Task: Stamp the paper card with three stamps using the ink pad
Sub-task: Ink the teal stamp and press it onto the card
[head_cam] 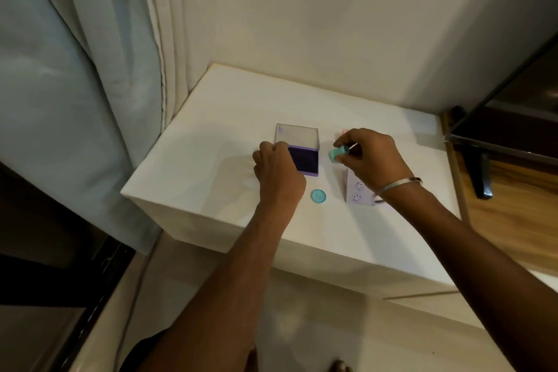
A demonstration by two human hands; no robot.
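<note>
A purple ink pad [306, 161] lies open on the white table [211, 142], its clear lid [297, 137] standing up behind it. My left hand [276, 170] rests closed against the pad's left edge, steadying it. My right hand [367, 155] holds a teal round stamp [337, 154] on its side, just right of the pad. Under that hand lies a pale lilac paper card [357, 193] with two purple smiley prints. A teal round cap [318, 196] sits on the table in front of the pad. Something pink [344, 131] peeks out behind my right hand.
A pale curtain [90, 69] hangs at the left, close to the table's corner. The wall stands right behind the table. To the right are a wooden surface [507, 205] with a black object [481, 175] on it, and a dark screen [519, 106].
</note>
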